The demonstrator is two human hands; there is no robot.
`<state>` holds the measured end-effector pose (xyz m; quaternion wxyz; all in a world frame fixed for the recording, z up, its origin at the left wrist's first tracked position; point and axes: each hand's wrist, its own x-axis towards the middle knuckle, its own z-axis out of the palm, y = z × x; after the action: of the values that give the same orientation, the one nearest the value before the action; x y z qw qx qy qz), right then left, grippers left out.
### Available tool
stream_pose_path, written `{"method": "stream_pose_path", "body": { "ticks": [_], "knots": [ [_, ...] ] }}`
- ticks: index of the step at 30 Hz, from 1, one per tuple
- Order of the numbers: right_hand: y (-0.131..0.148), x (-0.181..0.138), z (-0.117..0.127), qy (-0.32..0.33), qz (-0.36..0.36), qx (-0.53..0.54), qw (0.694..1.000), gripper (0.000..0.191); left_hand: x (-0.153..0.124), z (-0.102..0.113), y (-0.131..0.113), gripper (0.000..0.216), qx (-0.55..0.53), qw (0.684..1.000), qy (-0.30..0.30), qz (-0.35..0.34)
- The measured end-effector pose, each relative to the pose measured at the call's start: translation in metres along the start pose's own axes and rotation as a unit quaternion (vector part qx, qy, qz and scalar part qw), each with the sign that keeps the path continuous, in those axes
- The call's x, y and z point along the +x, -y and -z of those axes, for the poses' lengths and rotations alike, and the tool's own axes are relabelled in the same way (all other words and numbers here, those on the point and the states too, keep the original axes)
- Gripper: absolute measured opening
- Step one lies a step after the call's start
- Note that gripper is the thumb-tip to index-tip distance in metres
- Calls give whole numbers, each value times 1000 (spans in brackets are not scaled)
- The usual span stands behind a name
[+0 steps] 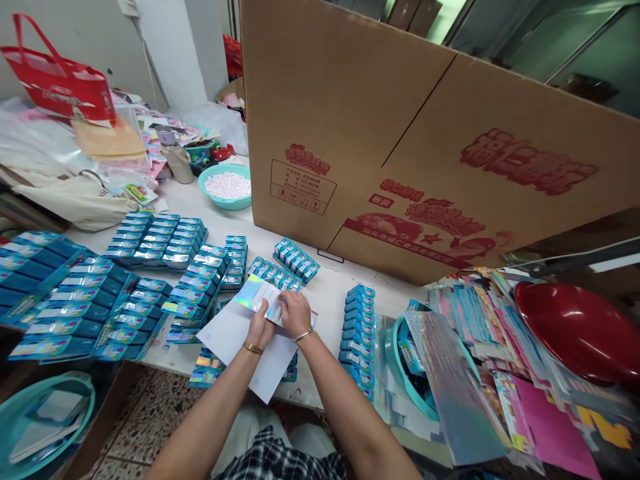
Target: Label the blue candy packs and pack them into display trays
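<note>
A large card sheet (pixel 226 331), white on one face, is held over the front of the table. Its upper part shows a shiny, rainbow-tinted printed flap (pixel 255 291). My left hand (pixel 261 327) is closed on the sheet near its middle. My right hand (pixel 295 313) presses its bent fingers onto the shiny part, close to the left hand. Beneath and behind the sheet lie small blue boxes (pixel 274 272), partly hidden by it. More blue boxes in stacked rows (pixel 203 277) stand just left of the sheet.
A tall brown carton (pixel 350 120) stands behind the work area. Rows of blue boxes (pixel 75 293) fill the left side, with another column (pixel 357 333) to the right. Further right are a teal basin (pixel 395 360), holographic sheets (pixel 453 380) and a red bowl (pixel 580 327).
</note>
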<state>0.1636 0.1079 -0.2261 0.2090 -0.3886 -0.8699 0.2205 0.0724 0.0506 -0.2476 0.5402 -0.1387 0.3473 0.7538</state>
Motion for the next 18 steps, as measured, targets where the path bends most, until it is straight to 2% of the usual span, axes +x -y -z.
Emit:
{"method": "stream_pose_path", "body": {
  "ticks": [6,18],
  "knots": [
    [4,-14,0,-18,43,-45,998,25,0,2,1,34,-5,1000,4,-4],
    [4,-19,-4,-36,14,-57,998,25,0,4,2,38,-15,1000,15,-8]
  ]
}}
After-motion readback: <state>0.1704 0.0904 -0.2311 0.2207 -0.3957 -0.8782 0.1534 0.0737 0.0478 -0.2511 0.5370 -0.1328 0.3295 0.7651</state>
